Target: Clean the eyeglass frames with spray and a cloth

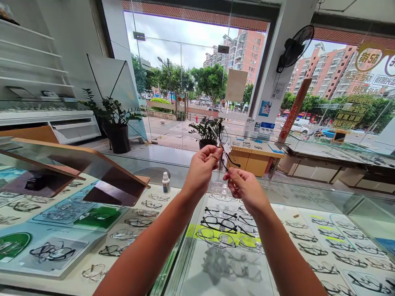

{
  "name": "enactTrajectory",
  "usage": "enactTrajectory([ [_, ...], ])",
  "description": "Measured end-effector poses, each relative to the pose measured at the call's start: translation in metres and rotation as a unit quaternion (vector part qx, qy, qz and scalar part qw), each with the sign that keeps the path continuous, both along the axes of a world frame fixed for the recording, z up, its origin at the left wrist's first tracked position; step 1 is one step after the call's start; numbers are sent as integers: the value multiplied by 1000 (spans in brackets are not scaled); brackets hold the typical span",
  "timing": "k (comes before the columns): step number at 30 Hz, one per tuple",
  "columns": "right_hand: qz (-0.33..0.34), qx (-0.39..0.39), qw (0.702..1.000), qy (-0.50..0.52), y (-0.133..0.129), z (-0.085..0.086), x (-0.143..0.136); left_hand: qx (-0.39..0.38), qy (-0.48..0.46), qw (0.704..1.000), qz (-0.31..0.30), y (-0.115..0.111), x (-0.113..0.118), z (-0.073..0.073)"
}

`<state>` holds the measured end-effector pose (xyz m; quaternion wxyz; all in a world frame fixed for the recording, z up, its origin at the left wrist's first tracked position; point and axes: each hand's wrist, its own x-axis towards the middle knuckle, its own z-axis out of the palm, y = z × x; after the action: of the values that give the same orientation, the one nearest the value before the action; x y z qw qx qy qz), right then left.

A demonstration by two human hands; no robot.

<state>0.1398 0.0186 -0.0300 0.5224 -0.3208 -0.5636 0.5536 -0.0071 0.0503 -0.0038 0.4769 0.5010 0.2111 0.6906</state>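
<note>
Raised above the glass counter (173,172), a pair of eyeglasses (227,155) with thin dark temples is held between both hands. My left hand (203,164) pinches the frame near its front, thumb against the fingers. Lower and to the right, my right hand (243,185) is closed on the tip end of a temple. A small white tag (227,147) hangs from the glasses. The lenses are hard to make out against the plant behind. Rows of spectacle frames (219,224) lie under the glass below my hands.
A small white bottle (166,183) stands on the counter left of my hands. Tilted wood-edged mirrors (117,189) rest at the left. Beyond are potted plants (119,131), a wooden display cabinet (251,160), glass doors (163,90) and a wall fan (294,47).
</note>
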Motion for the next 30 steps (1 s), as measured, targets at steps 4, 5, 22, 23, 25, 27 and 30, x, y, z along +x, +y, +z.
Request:
enactTrajectory([
  [4,5,-3,1000,5,0,-1,0,5,6,1000,15,-1,0,0],
  [5,5,-6,1000,5,0,-1,-1,7,8,1000,16,-1,0,-1],
  [22,-162,270,903,-292,-6,30,80,3,451,884,-128,5,-44,13],
  [23,-164,297,889,-307,-8,31,79,1,473,871,-134,5,-44,13],
  [25,-148,330,871,-331,-10,32,75,1,502,854,-136,4,-44,14],
  [27,-139,348,863,-339,-9,31,70,5,520,843,-137,2,-44,15],
  [30,-139,364,858,-335,-4,28,68,10,528,837,-145,-1,-44,18],
])
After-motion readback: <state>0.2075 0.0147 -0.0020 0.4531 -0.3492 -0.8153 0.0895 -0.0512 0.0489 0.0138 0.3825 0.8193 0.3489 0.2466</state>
